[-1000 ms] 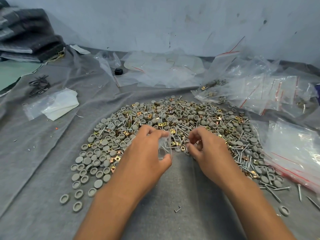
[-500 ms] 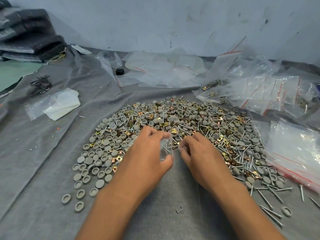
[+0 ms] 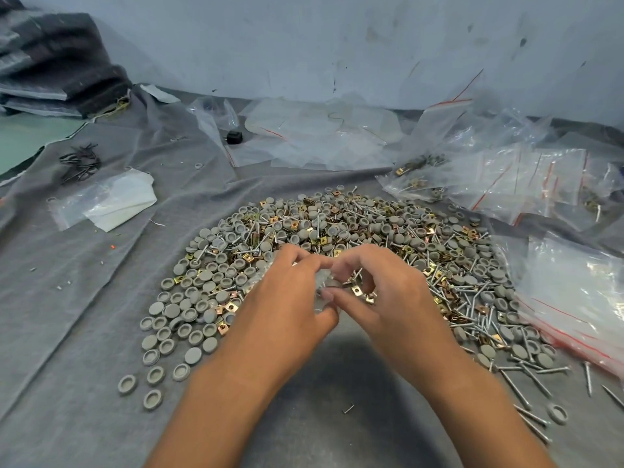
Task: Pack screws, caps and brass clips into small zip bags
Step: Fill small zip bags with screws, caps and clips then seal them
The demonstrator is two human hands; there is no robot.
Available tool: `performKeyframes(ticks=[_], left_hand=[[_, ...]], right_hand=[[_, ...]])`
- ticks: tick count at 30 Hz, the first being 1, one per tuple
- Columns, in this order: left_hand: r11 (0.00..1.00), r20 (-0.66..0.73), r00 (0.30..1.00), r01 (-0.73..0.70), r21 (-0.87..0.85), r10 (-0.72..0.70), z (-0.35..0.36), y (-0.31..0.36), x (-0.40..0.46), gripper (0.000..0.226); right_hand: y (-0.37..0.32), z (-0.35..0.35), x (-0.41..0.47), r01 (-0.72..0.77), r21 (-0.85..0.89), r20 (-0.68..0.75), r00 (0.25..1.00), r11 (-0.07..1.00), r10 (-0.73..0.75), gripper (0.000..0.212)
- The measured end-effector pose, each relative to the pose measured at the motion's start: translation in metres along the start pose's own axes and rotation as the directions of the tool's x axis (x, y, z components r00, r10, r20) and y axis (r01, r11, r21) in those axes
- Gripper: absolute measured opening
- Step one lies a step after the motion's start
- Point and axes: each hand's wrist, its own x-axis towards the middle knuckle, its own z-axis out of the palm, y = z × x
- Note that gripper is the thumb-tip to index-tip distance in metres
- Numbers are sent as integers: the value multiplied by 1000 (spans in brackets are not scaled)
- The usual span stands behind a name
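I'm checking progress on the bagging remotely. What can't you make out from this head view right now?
- Small zip bag: mostly covered by the left hand and right hand; its contents and whether it is sealed can't be told.
- Right hand's fingertips: blurred, so whether they hold a part is unclear.
- Filled bags at right: glare and overlap hide their counts.
- Stack of empty bags: cut off by the right edge.

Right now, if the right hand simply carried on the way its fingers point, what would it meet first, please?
Probably the small zip bag that the left hand holds: the right hand points leftward at it, fingertips seemingly already touching.
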Motion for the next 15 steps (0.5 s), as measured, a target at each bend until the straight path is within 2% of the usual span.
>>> performKeyframes(ticks=[3,5,8,10,12,15], left_hand=[[1000,10,1000,3,2,-3,-1,2,1,37],[1000,7,1000,5,3,-5,-1,4,1,37],[1000,-2,1000,12,7,-12,-2,4,0,46],[999,-13,1000,24,21,-24,-4,4,-1,51],[999,-40,999,24,25,-23,-7,5,-2,52],[1000,-100,995,15,12,-14,-11,6,-3,49]], right_hand=[[0,4,0,64,-85,-34,997,994,-67,15],[0,4,0,45,-57,-31,998,997,-46,16],[2,-5,3,-33,87,-99,994,996,42,13],[11,-14,4,-133,129,-168,974,983,154,7],[25,-19,3,-284,45,-98,953,958,287,9],[38,-13,-4,-412,-244,143,880,878,453,25]])
